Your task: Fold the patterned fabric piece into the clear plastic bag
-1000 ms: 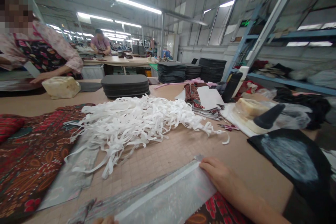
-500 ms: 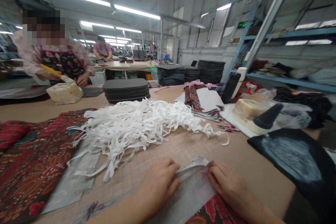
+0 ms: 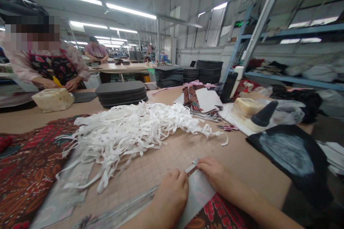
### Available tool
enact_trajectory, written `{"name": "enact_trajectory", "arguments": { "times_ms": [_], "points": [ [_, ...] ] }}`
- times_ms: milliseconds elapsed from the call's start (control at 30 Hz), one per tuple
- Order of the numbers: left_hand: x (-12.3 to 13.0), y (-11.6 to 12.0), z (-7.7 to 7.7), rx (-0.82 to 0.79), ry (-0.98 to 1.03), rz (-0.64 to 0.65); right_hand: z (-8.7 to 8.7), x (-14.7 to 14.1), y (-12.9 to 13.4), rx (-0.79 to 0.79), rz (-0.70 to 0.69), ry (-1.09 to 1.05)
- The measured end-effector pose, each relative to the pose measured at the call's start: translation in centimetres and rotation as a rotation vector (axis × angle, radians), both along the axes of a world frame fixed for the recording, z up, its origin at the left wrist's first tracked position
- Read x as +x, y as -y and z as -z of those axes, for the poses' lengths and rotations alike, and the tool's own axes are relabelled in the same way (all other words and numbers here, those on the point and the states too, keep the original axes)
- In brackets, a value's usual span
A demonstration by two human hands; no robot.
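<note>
My left hand [image 3: 173,191] is closed on the edge of a grey-backed fabric piece [image 3: 200,189] at the lower middle of the table. My right hand [image 3: 211,170] pinches the far end of that same edge, where a narrow folded strip shows. The piece's patterned red and brown side [image 3: 217,211] shows below my right wrist. A long grey strip of the edge runs from under my left hand toward the lower left. Beyond my hands lies a loose heap of white ribbons [image 3: 139,128].
Patterned fabric [image 3: 27,171] lies at left. Dark stacked pads [image 3: 120,93], scissors [image 3: 228,127], a black bottle [image 3: 228,86], a brush [image 3: 264,114] and black cloth [image 3: 287,150] surround the work area. Across the table a person [image 3: 53,64] holds a yellow-handled tool.
The view has shifted slightly right. My left hand has moved along the fabric's edge, closer to my right hand. The edge looks folded into a narrow strip. The other person's hands have moved.
</note>
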State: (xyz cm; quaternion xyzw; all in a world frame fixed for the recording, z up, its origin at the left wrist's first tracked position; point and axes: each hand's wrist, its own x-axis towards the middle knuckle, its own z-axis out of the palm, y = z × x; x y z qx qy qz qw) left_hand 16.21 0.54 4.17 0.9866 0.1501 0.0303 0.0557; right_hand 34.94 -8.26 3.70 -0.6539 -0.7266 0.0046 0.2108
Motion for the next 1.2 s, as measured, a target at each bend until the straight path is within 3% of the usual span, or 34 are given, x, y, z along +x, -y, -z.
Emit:
{"name": "enact_trajectory", "arguments": {
  "times_ms": [200,467,667,800,867,1000,1100,1200],
  "points": [
    [-0.6,0.6,-0.4,0.155,-0.063,0.057,-0.6,0.2,0.3,-0.046,-0.050,0.044],
    [-3.5,0.2,0.1,0.180,-0.090,0.012,-0.7,-1.2,0.8,-0.032,-0.052,0.292],
    [-7.1,-0.7,-0.3,-0.037,-0.037,-0.159,-0.6,-0.8,0.5,-0.065,-0.050,0.268],
    [-8.4,-1.2,0.1,-0.115,0.026,-0.216,-0.4,-2.2,-0.2,0.048,-0.058,0.204],
    [-8.5,-1.0,0.6,-0.044,0.054,-0.191,-0.3,-3.7,-0.5,0.030,-0.134,0.132],
    [-8.4,0.0,1.4,0.244,0.064,-0.069,-0.6,-5.9,-0.6,-0.059,-0.266,0.109],
    [-9.1,0.3,2.0,0.385,0.048,-0.003,-0.8,-5.2,-0.3,-0.040,-0.273,0.192],
    [-10.6,0.1,2.4,0.423,0.076,-0.001,-0.8,-3.7,-0.2,0.019,-0.211,0.291]
  ]
}}
